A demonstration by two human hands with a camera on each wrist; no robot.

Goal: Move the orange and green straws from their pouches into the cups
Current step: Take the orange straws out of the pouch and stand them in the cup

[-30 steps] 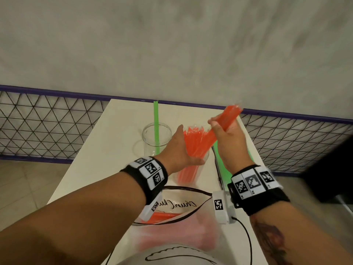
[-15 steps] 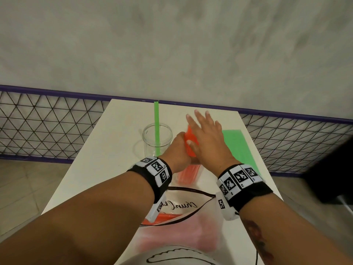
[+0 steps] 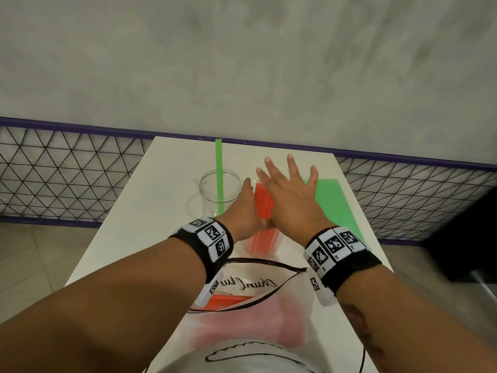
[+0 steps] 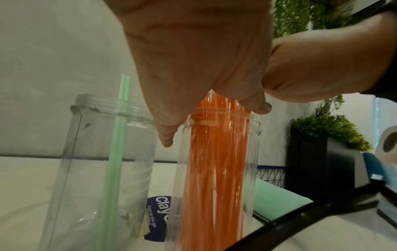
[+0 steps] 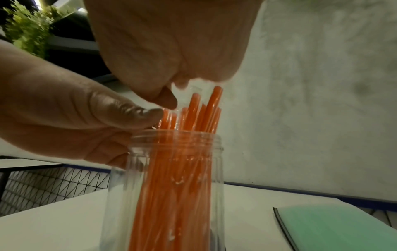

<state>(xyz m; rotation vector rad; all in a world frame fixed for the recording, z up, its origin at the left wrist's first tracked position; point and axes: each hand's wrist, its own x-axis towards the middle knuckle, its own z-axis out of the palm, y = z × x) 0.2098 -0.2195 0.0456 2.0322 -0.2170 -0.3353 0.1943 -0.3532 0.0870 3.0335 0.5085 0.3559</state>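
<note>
At centre of the head view: right hand (image 3: 289, 195) spread flat, fingers straight, palm down on the tops of the orange straws (image 3: 263, 204) standing in a clear cup (image 3: 262, 244) on the white counter (image 3: 150, 211). Left hand (image 3: 246, 211) against the bundle's left side, grip hidden. Left of it, a second clear cup (image 3: 220, 195) with upright green straws (image 3: 219, 168). Right of centre, green pouch (image 3: 336, 208) lying flat. Lower centre, clear pouch (image 3: 255, 292) with more orange straws inside.

Across the top of the left wrist view: left hand (image 4: 193, 64) above the cup (image 4: 214, 169), fingertips (image 4: 166, 139) at its rim, whether curled round the straws (image 4: 217, 152) cannot be told. Green straws (image 4: 116, 135) in the cup (image 4: 96, 169) at left.

Toward the top of the right wrist view: right hand (image 5: 171, 42) palm on the straw tips (image 5: 193, 115); left hand (image 5: 75, 118) at left, thumb against the straws just above the cup rim (image 5: 171, 186).
</note>
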